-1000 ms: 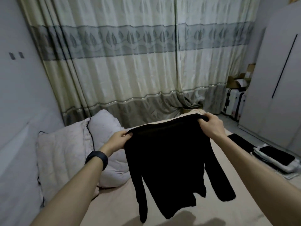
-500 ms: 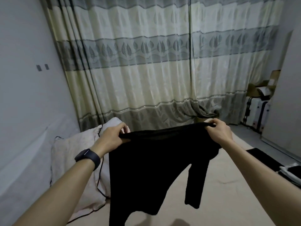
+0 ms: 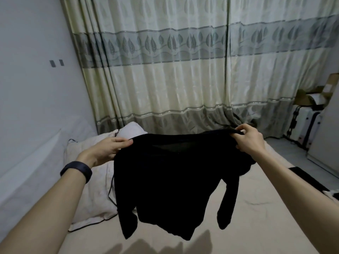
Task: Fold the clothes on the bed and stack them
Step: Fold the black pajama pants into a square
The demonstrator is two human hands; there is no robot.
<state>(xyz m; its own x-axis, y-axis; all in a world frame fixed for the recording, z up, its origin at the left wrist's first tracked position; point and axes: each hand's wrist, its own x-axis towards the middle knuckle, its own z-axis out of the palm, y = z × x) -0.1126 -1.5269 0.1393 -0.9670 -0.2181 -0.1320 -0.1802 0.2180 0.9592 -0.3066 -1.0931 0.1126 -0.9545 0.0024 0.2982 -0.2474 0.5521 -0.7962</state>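
Over the beige bed [image 3: 247,208], left hand [image 3: 108,149] and right hand [image 3: 247,140] pinch the shoulders of an unfolded black long-sleeved top [image 3: 174,180]; folding and stacking remain.

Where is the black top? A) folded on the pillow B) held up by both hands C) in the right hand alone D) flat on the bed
B: left hand and right hand each grip an upper corner of the black top, which hangs above the bed.

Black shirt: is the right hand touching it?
Touching. The head view shows the right hand with its fingers curled over the top edge of the black shirt, pinching the cloth.
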